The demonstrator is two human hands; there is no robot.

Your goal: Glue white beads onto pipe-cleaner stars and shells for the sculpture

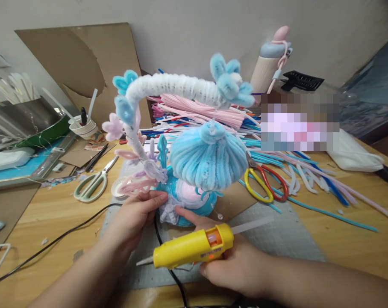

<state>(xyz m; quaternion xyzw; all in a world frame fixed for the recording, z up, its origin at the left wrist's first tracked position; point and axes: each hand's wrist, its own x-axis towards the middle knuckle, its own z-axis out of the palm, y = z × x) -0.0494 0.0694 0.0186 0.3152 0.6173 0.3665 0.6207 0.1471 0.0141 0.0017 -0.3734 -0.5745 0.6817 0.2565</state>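
A pipe-cleaner lamp (208, 160) stands in front of me, with a blue shell-shaped shade hanging from a white wrapped arch (177, 87) trimmed with flowers. My left hand (142, 214) pinches the left side of the lamp's blue base (208, 207), thumb beside a pale lilac pipe-cleaner piece (169, 209). In my right hand (235, 265) is a yellow glue gun (194, 246), its nozzle pointing left and a clear glue stick out of its back. The right index finger stretches to the lilac piece and touches it.
Green-handled scissors (93, 185) lie at left; red-and-yellow-handled pliers or scissors (267, 182) at right. Bundles of pipe cleaners (197, 110) spread behind the lamp. A black cable (69, 229) crosses the table. A paper cup (82, 126) and a bottle (266, 66) stand farther back.
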